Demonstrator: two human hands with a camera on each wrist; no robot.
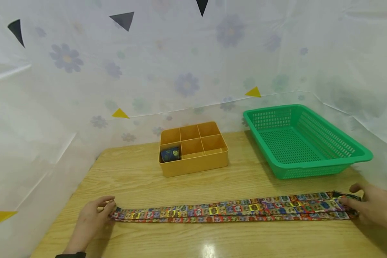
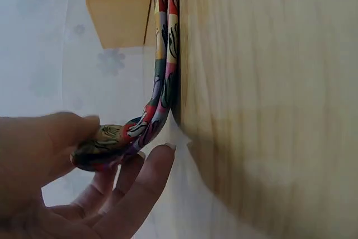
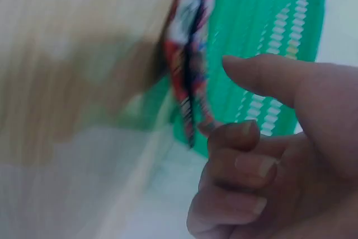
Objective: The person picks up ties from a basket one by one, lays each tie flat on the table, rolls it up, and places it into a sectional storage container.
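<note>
A long, narrow fabric strip (image 1: 232, 210) printed in many colours lies stretched flat, left to right, along the front of the wooden table (image 1: 193, 186). My left hand (image 1: 95, 215) pinches the strip's left end between thumb and fingers. In the left wrist view that hand (image 2: 120, 141) holds the doubled end of the strip (image 2: 162, 82) just off the table's edge. At the far right, my right hand (image 1: 372, 206) holds the folded right end. In the blurred right wrist view the right hand (image 3: 224, 99) has its fingers curled at the strip's end (image 3: 187, 54), thumb raised.
A yellow divided box (image 1: 193, 150) stands at the table's middle back, with a dark rolled item (image 1: 170, 154) in its front left compartment. A green plastic basket (image 1: 316, 164) sits at the back right. Flowered white sheeting surrounds the table.
</note>
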